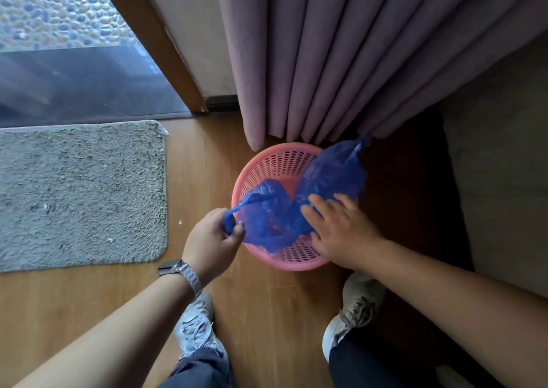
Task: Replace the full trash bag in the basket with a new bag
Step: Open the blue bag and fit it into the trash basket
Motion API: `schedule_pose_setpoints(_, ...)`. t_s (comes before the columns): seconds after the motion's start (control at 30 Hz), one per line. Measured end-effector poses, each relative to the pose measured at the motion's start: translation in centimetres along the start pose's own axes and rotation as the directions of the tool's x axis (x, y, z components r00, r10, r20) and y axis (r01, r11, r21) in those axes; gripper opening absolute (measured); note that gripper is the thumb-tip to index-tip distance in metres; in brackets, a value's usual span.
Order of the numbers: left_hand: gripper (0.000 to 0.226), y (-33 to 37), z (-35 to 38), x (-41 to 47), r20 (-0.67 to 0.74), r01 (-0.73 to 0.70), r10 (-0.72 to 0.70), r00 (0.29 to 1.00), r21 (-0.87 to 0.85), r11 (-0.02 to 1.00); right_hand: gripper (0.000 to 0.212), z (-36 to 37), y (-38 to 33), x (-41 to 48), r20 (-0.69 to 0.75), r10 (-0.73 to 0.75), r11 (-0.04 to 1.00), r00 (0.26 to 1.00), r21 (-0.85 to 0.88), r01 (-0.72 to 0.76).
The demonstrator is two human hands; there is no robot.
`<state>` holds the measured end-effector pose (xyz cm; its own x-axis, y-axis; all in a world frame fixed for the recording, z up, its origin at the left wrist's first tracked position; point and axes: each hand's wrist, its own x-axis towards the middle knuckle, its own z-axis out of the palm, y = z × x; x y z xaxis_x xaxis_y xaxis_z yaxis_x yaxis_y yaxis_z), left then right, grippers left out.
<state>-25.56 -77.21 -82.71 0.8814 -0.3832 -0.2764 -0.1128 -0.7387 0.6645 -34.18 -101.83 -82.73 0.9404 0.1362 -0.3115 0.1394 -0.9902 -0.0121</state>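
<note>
Blue bag [326, 177] is going into the pink basket [278, 159]: left hand [213, 236] is clenching its edge to stretch it toward the rim, while right hand [338, 227], fingers [317, 202] straight, is pressing it down.

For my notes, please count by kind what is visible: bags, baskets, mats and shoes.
Blue bag: 1
Pink basket: 1
Grey mat: 1
Shoes: 2
Total: 5
</note>
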Motion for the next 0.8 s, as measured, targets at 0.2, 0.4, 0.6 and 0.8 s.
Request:
schedule_pose_setpoints(0.2,0.033,-2.1,0.0,1.0,-0.061,-0.112,0.112,0.992,0.002,0.994,0.023,-0.1,0.1,3.0,0.017,0.059,0.987,0.998,-0.154,-0.056)
schedule_pose_setpoints(0.4,0.018,-1.8,-1.7,0.5,-0.09,0.015,-0.019,0.996,-0.049,0.999,0.017,-0.6,-1.6,0.3,-0.038,0.001,0.984,0.999,-0.179,-0.008)
schedule_pose_setpoints(0.6,0.073,2.0,-3.3,-3.0,-0.262,-0.032,0.081,0.962,0.186,0.982,0.019,-4.1,-4.2,-3.6,-0.07,-0.232,0.961,0.97,-0.171,0.218)
schedule_pose_setpoints(0.8,0.028,4.9,-4.1,-4.7,-0.071,-0.675,0.891,0.449,0.626,0.39,0.012,-5.3,-4.4,-5.1,-0.045,-0.215,0.975,0.976,-0.061,0.212)
